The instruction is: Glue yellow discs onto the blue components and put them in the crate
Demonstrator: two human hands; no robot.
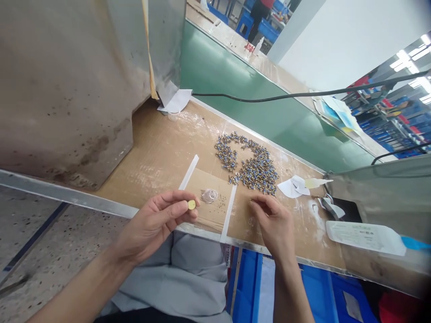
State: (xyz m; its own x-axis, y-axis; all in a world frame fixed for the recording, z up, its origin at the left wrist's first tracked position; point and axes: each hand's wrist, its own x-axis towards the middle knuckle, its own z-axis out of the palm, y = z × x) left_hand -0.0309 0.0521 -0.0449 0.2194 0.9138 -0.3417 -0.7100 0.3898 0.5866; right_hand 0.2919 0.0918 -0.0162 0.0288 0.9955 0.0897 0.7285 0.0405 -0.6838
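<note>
Between thumb and fingertips, my left hand point(164, 213) pinches a small round yellow disc point(191, 205). My right hand point(274, 220) is closed over the table's front part, thumb and forefinger pressed together; whatever is in them, if anything, is too small to make out. Just past my left fingertips stands a small clear plastic cup point(210, 195), with tiny dark specks point(221, 202) scattered to its right. Beyond my right hand lies a large heap of small blue-and-brass parts point(257, 170), with more of them trailing off to the left.
White tape strips point(229, 213) cross the brown tabletop point(148, 148). To the right are a narrow-tipped bottle point(318, 183) on white paper point(293, 186) and a big white bottle point(367, 237). A metal cabinet point(67, 89) stands at left; a black cable point(249, 98) hangs across the back.
</note>
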